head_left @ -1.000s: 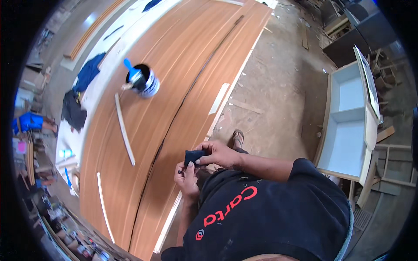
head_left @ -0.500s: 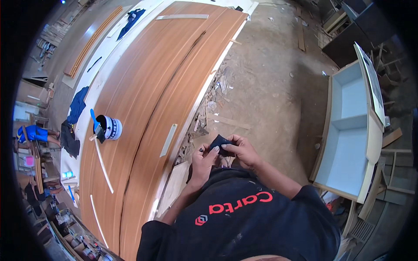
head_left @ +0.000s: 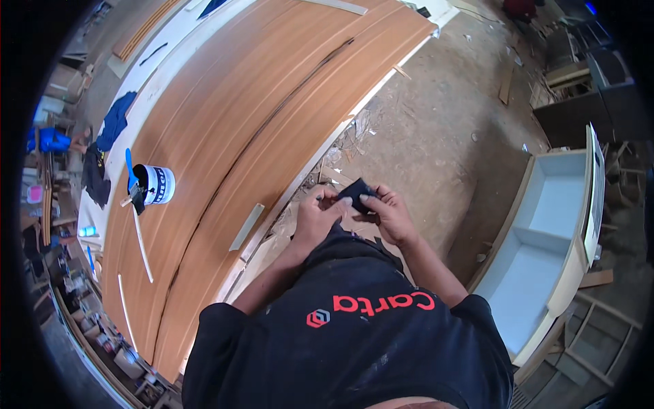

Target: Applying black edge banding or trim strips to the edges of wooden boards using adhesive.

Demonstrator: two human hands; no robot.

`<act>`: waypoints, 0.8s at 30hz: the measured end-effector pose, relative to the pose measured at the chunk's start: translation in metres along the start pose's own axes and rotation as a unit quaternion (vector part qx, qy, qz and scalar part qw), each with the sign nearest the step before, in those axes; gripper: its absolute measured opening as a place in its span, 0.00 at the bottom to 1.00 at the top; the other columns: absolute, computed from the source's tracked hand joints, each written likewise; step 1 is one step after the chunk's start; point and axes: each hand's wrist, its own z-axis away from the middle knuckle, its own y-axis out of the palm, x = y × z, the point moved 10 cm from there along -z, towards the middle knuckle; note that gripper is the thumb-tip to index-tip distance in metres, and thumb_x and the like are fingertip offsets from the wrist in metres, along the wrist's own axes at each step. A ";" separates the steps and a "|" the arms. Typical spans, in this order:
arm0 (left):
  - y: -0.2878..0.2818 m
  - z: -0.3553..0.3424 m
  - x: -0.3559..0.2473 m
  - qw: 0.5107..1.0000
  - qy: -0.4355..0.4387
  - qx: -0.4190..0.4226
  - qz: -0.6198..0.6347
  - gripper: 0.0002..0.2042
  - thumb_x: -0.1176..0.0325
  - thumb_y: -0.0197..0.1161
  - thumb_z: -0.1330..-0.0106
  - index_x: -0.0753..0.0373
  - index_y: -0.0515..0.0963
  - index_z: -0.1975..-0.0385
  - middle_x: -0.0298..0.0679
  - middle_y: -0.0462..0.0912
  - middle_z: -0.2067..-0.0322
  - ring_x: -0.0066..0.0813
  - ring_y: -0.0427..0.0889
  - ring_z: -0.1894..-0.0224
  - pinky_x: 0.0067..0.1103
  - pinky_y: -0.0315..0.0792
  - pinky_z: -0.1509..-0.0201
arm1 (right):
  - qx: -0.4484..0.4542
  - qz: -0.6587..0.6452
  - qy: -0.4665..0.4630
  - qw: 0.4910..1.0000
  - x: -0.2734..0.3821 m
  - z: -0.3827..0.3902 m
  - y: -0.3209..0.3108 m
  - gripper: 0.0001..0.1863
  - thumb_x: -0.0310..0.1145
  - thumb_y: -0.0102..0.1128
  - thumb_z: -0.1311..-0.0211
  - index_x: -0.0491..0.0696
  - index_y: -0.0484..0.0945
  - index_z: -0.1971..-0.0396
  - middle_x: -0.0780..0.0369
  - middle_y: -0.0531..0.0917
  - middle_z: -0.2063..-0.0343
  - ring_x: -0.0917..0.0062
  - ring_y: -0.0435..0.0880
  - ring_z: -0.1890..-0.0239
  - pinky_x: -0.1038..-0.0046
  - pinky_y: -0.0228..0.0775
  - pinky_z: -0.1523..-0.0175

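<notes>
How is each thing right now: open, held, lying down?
Black piece: held in both grips
Left grip: pinching the piece
Right grip: pinching it too
Bucket: open, upright
Blue-handled brush: resting at the bucket's rim
Wooden panel: lying flat, dark-streaked
Cabinet: open-fronted

The left arm (head_left: 270, 274) comes in from the near left and the right arm (head_left: 434, 267) from the near right. They lean in toward each other, so both hands meet in front of the belly. The left grip (head_left: 317, 219) is closed in a pinch, fingers curled. The right grip (head_left: 391, 217) pinches too, its fingers bent. The two thumbs are near each other.
</notes>
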 end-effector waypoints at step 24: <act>-0.063 -0.132 -0.001 0.881 -0.066 -0.227 -0.409 0.17 0.55 0.71 0.37 0.56 0.71 0.77 0.33 0.71 0.73 0.34 0.71 0.68 0.30 0.63 0.58 | 0.003 0.744 -0.520 0.419 0.273 -0.344 0.022 0.15 0.29 0.62 0.38 0.49 0.81 0.51 0.66 0.87 0.49 0.71 0.88 0.54 0.71 0.79 0.49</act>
